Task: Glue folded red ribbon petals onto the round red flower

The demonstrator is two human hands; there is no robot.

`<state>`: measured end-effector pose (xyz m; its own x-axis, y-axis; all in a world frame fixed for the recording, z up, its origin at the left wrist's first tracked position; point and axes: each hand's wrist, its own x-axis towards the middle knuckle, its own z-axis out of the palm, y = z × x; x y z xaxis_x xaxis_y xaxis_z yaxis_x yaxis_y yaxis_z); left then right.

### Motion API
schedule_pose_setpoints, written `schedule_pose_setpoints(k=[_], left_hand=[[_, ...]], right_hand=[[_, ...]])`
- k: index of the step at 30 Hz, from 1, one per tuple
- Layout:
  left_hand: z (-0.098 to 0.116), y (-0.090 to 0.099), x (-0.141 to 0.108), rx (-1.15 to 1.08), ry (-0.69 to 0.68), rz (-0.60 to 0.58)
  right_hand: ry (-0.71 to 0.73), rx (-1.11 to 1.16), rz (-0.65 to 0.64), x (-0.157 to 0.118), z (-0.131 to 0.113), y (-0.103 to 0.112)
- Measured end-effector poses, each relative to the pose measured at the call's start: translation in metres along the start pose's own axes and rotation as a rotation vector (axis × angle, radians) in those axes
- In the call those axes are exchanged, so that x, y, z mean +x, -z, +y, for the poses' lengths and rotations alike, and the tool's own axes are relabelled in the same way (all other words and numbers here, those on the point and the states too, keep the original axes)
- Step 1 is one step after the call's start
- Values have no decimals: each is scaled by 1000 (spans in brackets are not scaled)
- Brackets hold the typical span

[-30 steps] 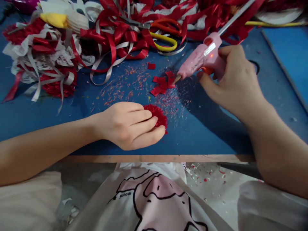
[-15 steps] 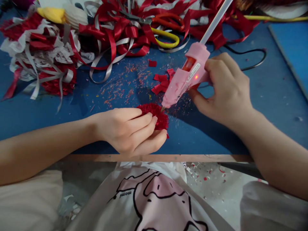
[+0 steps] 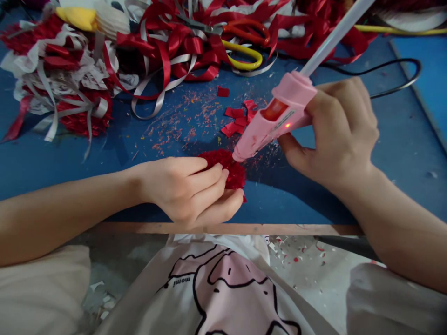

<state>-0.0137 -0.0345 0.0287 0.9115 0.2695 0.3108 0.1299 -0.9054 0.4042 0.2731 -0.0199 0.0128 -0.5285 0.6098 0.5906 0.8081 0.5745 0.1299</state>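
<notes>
And the pompom [image 3: 236, 176] is pinned near the front edge of the blue table [image 3: 289, 204], its left side covered by the left hand [image 3: 186, 188], fingers bent down onto the red tufts. The glue gun [image 3: 267, 123] is gripped by the right hand [image 3: 340, 135], its handle wrapped by the fingers, its nose angled down onto the pompom's upper right edge; the very tip is buried from sight. The two hands are held apart, bridged by gun and pompom. An orange light [image 3: 287, 125] is shown on the gun's side, and a glue stick [image 3: 335, 39] is seen jutting from its back. Red scraps [image 3: 239, 120] are scattered just beyond, with scissors [image 3: 217, 30] lodged among ribbons [image 3: 195, 45] farther back.
</notes>
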Motion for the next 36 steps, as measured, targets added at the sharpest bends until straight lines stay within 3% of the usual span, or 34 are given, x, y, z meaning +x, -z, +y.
schedule_pose_setpoints(k=[3, 7, 15, 21, 27, 32, 36], left_hand=[[0, 0, -1, 4, -27, 43], [0, 2, -1, 128, -81, -56], [1, 5, 1, 300, -219, -38], [0, 1, -10, 535, -381, 89], [3, 3, -7, 761, -557, 132], [4, 5, -4, 760, -547, 123], [5, 5, -4, 623, -404, 14]], right_hand=[[21, -25, 40, -1, -2, 1], [128, 19, 158, 0, -5, 2], [56, 4, 79, 0, -6, 4], [169, 47, 191, 2, 0, 1], [170, 97, 194, 2, 5, -1], [126, 144, 141, 2, 7, -2], [124, 159, 136, 3, 5, -4]])
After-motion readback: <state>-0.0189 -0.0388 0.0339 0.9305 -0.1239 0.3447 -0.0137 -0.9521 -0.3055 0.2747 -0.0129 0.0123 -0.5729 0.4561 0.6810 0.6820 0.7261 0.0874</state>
